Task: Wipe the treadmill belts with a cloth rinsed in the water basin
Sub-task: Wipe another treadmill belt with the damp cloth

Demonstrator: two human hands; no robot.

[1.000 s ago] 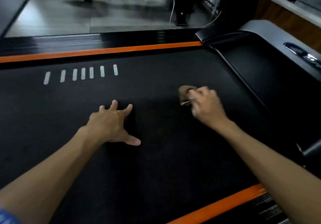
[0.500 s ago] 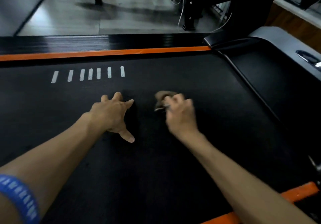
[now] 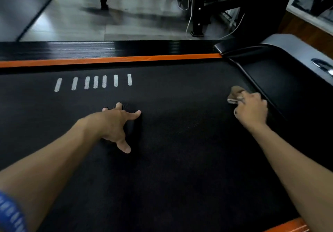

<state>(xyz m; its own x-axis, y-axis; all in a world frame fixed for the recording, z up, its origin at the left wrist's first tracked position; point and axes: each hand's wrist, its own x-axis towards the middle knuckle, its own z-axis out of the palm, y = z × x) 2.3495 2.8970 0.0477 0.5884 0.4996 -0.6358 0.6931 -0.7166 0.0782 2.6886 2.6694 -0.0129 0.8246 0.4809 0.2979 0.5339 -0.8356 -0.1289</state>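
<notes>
Now the cloth (image 3: pixel 236 92) is gripped by the right hand (image 3: pixel 252 109) and pressed on the belt (image 3: pixel 180 159) near its right edge; the left hand (image 3: pixel 115 123) is spread flat. Wiping seems underway; the finished share cannot be judged.

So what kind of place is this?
Probably a gym. There is a treadmill belt with an orange side rail, and black exercise-machine frames stand on the grey floor behind it.

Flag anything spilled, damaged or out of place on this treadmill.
Nothing stands out. The belt shows no spill or tear. The right hand grips the cloth near the belt's right edge; the left hand rests spread on it.
</notes>
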